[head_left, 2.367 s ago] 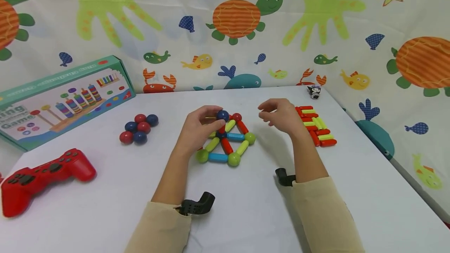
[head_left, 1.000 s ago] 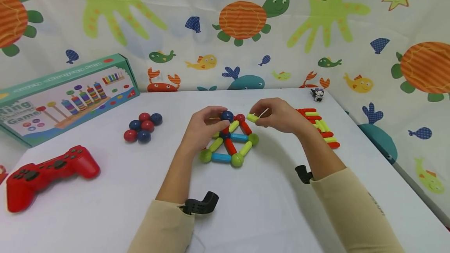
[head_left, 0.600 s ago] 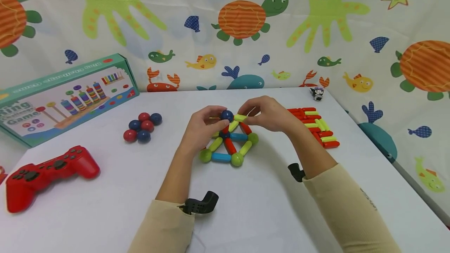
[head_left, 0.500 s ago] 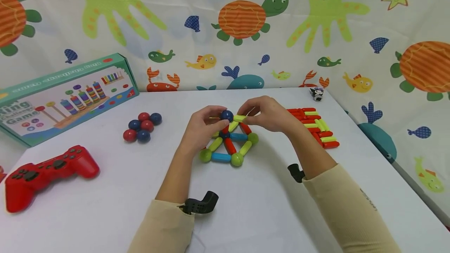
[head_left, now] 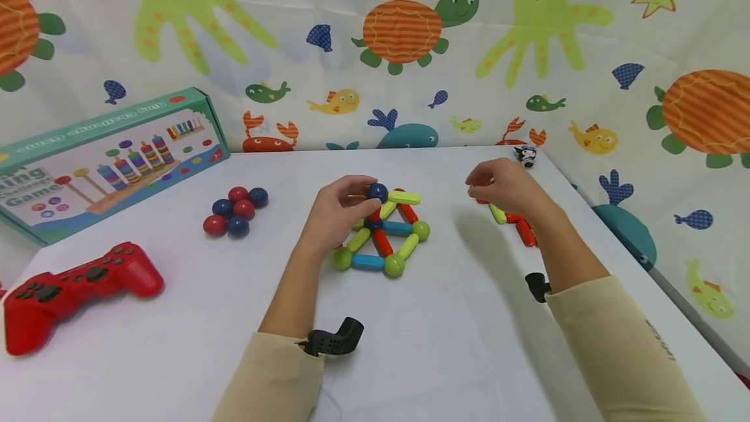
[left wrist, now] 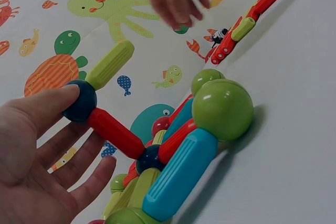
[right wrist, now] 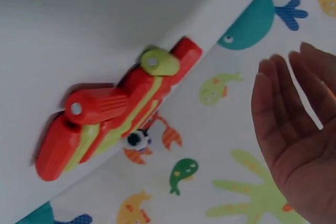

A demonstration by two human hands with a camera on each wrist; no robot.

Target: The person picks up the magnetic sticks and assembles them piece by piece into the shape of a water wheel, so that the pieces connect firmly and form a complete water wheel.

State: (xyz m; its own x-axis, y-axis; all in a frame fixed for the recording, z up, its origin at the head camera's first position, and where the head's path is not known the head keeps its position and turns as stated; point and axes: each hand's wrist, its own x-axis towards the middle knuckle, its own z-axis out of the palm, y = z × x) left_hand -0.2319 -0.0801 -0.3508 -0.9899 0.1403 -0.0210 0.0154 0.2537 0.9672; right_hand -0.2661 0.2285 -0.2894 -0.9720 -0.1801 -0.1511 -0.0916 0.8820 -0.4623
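At the middle of the white tabletop [head_left: 433, 344] stands a small frame of plastic magnetic rods and balls [head_left: 381, 239], with blue, red and lime-green rods joined by green balls at its base. The person's left hand [head_left: 334, 213] rests against its left side, thumb and fingers loosely bent, the fingertips touching the dark blue ball [head_left: 375, 191] at the top; from the left wrist view the thumb lies on that ball and the other fingers spread beneath a red rod [left wrist: 115, 132], more steadying than clamping. A lime-green rod [head_left: 404, 197] sticks out sideways from the dark blue ball toward the right, held by nothing but the ball. The right hand [head_left: 506, 187] is over the pile of loose red and lime-green rods [head_left: 518, 223] near the right edge of the tabletop; its fingers are relaxed and nearly straight in the right wrist view, and it grips nothing I can see, hovering just above the pile. Near the far right corner sits a tiny black-and-white figurine [head_left: 525, 155]. Toward the left, a cluster of red and dark blue balls [head_left: 234, 210] lies well apart from the frame, a red game controller [head_left: 70, 292] lies near the left edge, and a teal cardboard toy box [head_left: 105, 161] stands by the far left corner.
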